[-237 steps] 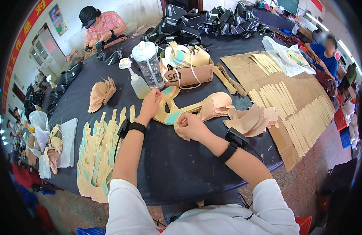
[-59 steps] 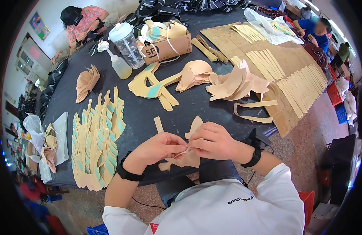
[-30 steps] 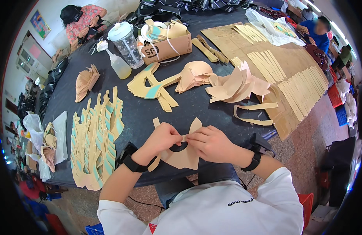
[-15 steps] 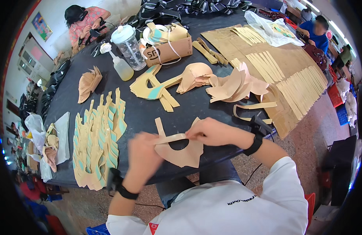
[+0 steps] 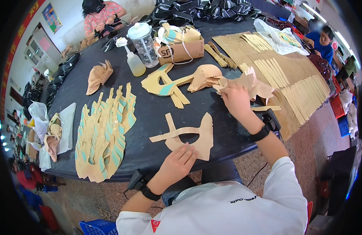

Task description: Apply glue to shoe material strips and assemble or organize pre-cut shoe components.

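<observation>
On the dark table in front of me lies a flat tan cut-out piece (image 5: 205,137) of thin, leather-like sheet. A narrow strip (image 5: 171,135) runs across its curved opening, and a short tab sticks up at the left. The fingers of my left hand (image 5: 177,162) rest flat on its lower edge. Farther right, my right hand (image 5: 236,102) reaches to a loose pile of curled tan pieces (image 5: 259,88), fingers closed on the edge of a tan cut piece; the fingertips are partly hidden. Beside that pile is a stack of rounded tan pieces (image 5: 204,78).
To the left lie overlapping tan-and-green pieces (image 5: 104,137). At the back stand a squeeze bottle (image 5: 136,64), a lidded clear jug (image 5: 145,45) and a cardboard box (image 5: 181,53). A cardboard sheet (image 5: 267,55) with rows of strips lies right. Two other people sit across the table.
Both hands have left the strip, which now lies across the piece. My right hand has moved away to the right-hand pile; my left hand has shifted to the piece's lower edge.
</observation>
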Available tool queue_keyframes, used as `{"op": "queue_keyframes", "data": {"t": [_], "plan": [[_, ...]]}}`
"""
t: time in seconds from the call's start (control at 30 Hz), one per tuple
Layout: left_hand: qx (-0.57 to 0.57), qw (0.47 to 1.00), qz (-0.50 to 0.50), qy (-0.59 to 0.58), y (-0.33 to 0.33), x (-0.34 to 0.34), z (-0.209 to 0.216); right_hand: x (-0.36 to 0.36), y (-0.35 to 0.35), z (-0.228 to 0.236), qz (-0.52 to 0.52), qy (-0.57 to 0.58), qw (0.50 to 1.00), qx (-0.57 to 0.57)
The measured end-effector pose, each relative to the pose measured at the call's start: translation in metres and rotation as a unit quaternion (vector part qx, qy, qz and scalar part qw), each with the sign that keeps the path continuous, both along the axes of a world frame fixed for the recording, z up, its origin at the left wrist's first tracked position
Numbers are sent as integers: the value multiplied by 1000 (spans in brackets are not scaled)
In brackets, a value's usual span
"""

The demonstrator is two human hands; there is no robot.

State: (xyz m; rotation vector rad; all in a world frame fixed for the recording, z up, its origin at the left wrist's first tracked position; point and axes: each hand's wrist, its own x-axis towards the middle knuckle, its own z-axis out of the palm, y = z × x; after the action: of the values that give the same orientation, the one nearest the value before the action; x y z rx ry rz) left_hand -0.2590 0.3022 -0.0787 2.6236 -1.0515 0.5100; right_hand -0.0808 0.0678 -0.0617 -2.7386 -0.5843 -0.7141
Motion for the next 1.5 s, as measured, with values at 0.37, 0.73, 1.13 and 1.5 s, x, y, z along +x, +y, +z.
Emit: {"op": "queue_keyframes", "data": {"t": [0.37,0.73,1.13,1.5], "plan": [[60,994,-87,1,24,10,15,-23,71,-10,216,-65,970,91],[-234,919,135,288,76,30,59,-44,71,-20,255,52,965,41],[-308,800,231,461,37,82,13,-59,55,-21,346,-29,937,-28],[-222,869,281,340,19,71,-7,-64,49,-22,317,106,942,34]]}}
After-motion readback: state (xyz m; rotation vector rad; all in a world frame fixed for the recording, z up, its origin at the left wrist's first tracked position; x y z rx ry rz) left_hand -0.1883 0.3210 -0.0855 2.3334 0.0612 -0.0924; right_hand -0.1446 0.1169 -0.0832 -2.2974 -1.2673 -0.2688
